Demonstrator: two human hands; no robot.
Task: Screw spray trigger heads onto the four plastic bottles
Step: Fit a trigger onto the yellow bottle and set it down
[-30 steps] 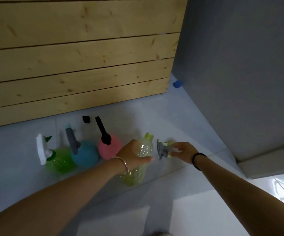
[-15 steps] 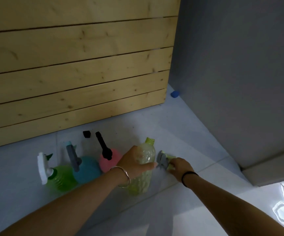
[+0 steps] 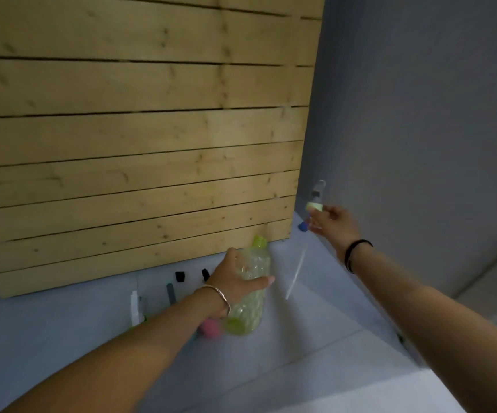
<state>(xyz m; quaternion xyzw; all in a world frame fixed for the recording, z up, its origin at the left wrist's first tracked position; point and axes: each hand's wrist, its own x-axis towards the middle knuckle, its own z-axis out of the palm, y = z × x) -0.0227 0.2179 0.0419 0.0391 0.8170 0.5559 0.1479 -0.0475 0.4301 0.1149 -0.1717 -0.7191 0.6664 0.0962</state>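
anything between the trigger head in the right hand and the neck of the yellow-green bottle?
Nothing visible. The right hand holds the trigger head up, to the right of the bottle, with its dip tube hanging free. The bottle neck is uncovered; the left hand grips the body below it.

I can read no text, label, brand or number on the bottle (image 3: pixel 248 290), the trigger head (image 3: pixel 315 201) or the boards (image 3: pixel 140 162).

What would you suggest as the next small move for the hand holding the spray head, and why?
Probably swing the right hand leftward to feed the dip tube into the yellow-green bottle's open neck. The trigger head is raised beside it, its tube hanging free, while the left hand steadies the bottle.
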